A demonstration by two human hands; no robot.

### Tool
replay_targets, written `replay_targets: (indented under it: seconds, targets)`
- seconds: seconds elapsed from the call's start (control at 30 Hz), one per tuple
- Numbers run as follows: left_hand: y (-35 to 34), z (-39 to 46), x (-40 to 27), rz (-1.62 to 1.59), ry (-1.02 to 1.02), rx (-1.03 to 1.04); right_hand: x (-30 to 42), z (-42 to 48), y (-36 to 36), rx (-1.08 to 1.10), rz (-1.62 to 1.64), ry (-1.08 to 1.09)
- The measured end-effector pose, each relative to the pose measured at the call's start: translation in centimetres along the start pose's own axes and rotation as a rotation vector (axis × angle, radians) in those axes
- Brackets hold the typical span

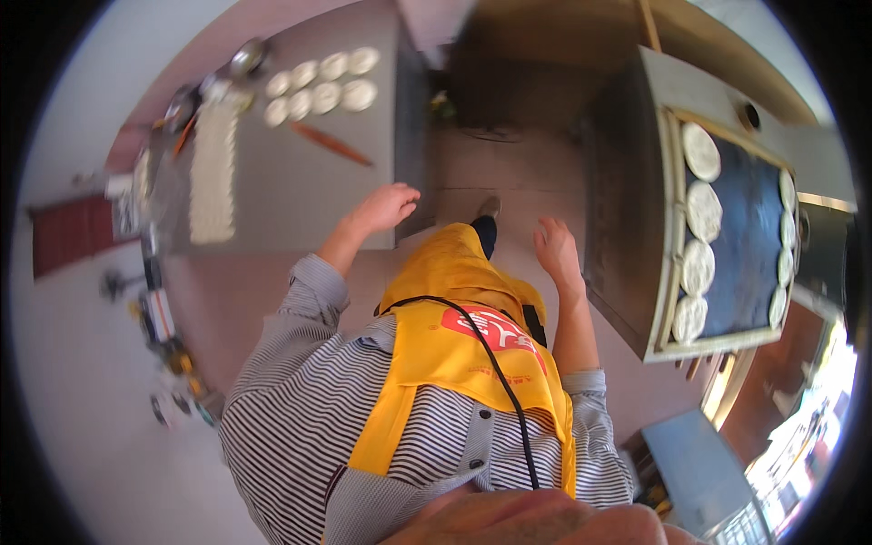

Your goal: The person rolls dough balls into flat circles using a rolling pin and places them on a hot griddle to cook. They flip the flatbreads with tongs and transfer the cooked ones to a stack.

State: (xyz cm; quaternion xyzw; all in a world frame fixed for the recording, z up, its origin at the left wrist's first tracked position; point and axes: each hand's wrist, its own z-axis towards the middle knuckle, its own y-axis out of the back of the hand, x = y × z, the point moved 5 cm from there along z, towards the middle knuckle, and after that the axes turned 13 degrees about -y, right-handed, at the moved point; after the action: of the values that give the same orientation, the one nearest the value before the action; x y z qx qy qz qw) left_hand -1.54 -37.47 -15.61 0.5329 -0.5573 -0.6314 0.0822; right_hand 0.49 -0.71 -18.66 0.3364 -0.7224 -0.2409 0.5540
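My left hand [385,208], fingers slightly curled and holding nothing, is over the near right corner of a grey worktable [293,197]. A wooden rolling pin [332,144] lies on that table beyond the hand. Behind the pin sit two rows of flat round dough pieces [327,97], and a long strip of dough [213,174] stretches along the left side. My right hand [555,246] hangs above the floor, bare and loosely bent, between my yellow apron and a griddle [746,225]. Flat round breads [702,211] lie along both sides of the griddle's dark plate.
Metal bowls [248,57] stand at the worktable's far left edge. The griddle cabinet [623,204] rises to my right, its raised frame around the hot-plate. A blue-grey table [702,463] is at lower right. My shoe [490,207] is on the tiled floor between the two stations.
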Motion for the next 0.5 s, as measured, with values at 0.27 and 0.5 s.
replay_targets:
  seconds: [0.27, 0.5]
  targets:
    - [8.2, -12.4, 19.1, 0.211, 0.452, -0.324, 3.5, -4.5, -10.8, 0.254, -0.19, 0.052]
    - [17.9, -15.7, 39.9, 0.203, 0.82, -0.526, 15.9, -2.2, -18.9, 0.183, -0.112, 0.007]
